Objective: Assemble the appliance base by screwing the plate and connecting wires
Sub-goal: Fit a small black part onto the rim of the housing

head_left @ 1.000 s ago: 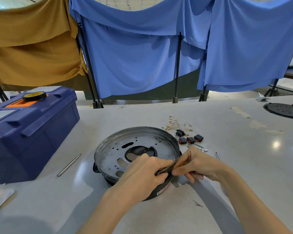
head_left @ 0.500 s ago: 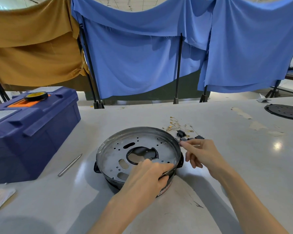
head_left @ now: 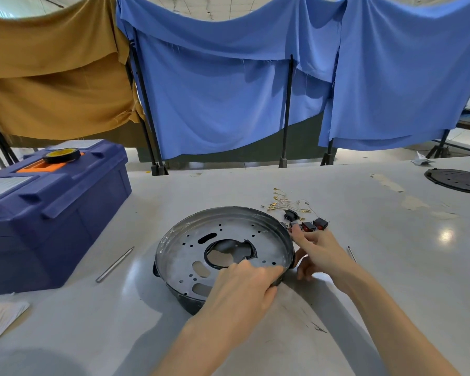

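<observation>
Gripping near rim of appliance base (head_left: 236, 229) with left hand (head_left: 242, 289), fingers (head_left: 269, 275) curling over edge, resting base mid-counter (head_left: 391, 253) beside blue toolbox (head_left: 52, 213), reaching right hand (head_left: 320, 253) to switches (head_left: 308, 226) just past right rim, hands apart, right-hand grip not discernible.

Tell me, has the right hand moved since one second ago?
Yes. The right hand left the near rim of the round base and went away from the person, toward the small switches.
</observation>
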Demonstrator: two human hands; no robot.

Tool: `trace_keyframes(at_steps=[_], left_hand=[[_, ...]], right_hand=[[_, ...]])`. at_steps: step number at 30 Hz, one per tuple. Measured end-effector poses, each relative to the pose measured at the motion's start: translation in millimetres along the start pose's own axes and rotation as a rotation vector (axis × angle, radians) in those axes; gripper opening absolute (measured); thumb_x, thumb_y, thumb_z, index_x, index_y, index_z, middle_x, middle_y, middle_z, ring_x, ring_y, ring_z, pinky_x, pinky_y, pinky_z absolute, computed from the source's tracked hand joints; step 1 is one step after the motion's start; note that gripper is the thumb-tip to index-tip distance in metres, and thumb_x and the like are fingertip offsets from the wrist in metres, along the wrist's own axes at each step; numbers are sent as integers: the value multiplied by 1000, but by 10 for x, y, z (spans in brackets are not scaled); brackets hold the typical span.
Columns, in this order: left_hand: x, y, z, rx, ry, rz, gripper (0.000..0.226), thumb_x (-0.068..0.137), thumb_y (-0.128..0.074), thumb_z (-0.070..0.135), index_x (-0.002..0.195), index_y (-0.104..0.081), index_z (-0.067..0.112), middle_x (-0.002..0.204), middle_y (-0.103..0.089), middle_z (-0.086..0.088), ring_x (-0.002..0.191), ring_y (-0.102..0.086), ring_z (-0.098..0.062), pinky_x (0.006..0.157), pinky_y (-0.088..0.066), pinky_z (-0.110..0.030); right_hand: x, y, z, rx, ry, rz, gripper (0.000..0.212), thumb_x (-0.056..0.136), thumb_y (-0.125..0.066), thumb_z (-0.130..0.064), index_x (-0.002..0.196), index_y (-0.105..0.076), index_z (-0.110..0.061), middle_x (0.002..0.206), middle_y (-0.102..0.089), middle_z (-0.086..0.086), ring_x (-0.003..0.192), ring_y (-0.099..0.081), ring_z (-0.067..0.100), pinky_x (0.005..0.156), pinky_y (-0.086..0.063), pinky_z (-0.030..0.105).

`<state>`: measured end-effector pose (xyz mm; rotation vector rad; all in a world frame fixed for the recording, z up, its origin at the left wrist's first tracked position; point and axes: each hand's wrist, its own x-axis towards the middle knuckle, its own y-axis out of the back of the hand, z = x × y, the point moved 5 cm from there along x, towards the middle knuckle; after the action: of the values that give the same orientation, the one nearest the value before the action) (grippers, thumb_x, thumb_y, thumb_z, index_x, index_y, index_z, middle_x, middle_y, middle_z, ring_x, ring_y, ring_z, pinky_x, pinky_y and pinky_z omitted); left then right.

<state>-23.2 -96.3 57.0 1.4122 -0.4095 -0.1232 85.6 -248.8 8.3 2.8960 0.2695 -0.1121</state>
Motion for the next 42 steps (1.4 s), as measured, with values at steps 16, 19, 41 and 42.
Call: trace_keyframes(at_steps=[16, 19, 41, 42], left_hand=[[48, 3, -29, 92, 36, -37, 19, 99, -42, 29, 108, -57, 23, 74, -40, 0, 77, -40, -25, 62, -29, -31], [44, 2, -15, 106, 38, -25, 22, 99, -40, 30, 112, -56, 25, 74, -38, -1, 76, -38, -25, 61, -27, -32], [0, -103, -24, 134, -4, 164, 55, 80, -68, 54, 131, -56, 35, 120, -66, 12, 95, -67, -10, 58, -39, -24], [-3, -89, -16, 85, 5, 152, 56, 61, -82, 57, 112, -70, 37, 98, -73, 15, 76, -69, -4, 48, -41, -18]], right_hand=[[6, -126, 8, 98, -38, -16, 32, 82, -74, -44, 97, -75, -17, 81, -71, 22, 43, -57, 28, 41, -44, 28], [23, -125, 30, 102, -33, 0, 28, 83, -74, -43, 95, -75, -17, 74, -72, 13, 42, -56, 28, 40, -43, 28], [-31, -139, 58, 57, -145, -134, 60, 84, -67, -55, 98, -66, 3, 76, -70, 27, 55, -66, 34, 53, -56, 34], [-33, -143, 56, 53, -152, -135, 62, 84, -67, -55, 98, -66, 4, 78, -71, 27, 58, -67, 35, 56, -58, 35]])
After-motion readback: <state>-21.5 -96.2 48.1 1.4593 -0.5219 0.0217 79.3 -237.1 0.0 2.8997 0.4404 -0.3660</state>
